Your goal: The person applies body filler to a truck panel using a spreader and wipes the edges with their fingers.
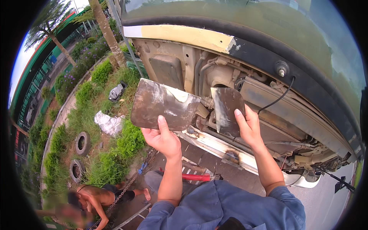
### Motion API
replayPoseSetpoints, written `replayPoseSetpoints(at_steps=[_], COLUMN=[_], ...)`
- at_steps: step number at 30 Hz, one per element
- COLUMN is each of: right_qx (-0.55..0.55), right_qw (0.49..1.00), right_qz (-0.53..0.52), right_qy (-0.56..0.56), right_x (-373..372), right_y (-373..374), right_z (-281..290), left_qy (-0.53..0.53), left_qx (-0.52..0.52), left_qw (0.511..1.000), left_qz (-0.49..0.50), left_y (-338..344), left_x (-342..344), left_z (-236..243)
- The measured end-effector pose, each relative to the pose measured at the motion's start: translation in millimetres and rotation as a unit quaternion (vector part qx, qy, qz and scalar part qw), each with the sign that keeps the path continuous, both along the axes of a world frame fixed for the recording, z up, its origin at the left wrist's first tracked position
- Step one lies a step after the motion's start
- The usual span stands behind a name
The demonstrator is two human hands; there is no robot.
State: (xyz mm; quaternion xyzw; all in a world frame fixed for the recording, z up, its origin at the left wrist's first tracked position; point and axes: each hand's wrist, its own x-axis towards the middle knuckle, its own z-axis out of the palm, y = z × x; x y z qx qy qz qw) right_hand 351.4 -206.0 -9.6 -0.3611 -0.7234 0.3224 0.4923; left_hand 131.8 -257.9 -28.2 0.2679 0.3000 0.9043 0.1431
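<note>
In my left hand point(165, 138) is a wide, dark, flat filler board point(159, 109) with rounded corners, gripped thumb on top. Pale cream filler point(178, 95) lies along its upper right part, with whitish smears elsewhere. My right hand point(250, 128) grips a smaller dark filler spreader point(232, 109), its left edge coated with pale residue. A narrow gap separates the two plates. Both are held up before the open front of a vehicle. Above them, a cream-coloured strip point(180, 36) covers part of the dark panel under the windscreen, ending in a ragged edge.
Pipes and a radiator point(276, 111) sit exposed behind the plates, above a white bumper beam point(218, 147). A red-handled tool point(195, 177) and a ladder point(134, 216) lie below. At lower left another person bends near a chain point(126, 186). Tyres point(82, 143) rest on grass.
</note>
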Motion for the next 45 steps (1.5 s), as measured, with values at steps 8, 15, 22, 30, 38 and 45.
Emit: replayPoseSetpoints(at_steps=[8,15,22,30,38,45], right_qx=[-0.049,-0.075,-0.136,-0.264,0.196,0.489], right_qw=[0.995,0.972,0.937,0.878,0.981,0.752], right_qz=[0.07,0.116,0.151,0.181,-0.013,-0.175], right_qy=[0.043,0.188,0.283,0.355,0.004,-0.406], right_x=[-32,-49,-50,-38,-42,-110], right_y=[-20,-25,-20,1,30,90], right_z=[12,3,9,9,44,58], left_qy=[0.111,0.256,0.448,0.562,-0.178,-0.101], left_qx=[-0.001,-0.1,-0.004,-0.09,-0.047,0.196], left_qw=[0.989,0.946,0.877,0.807,0.906,0.766], left_qz=[0.099,0.173,0.174,0.158,-0.38,-0.604], left_y=[-11,-31,-40,-56,-35,92], left_x=[35,36,25,-11,-65,-42], left_z=[-1,-29,-52,-76,-83,-10])
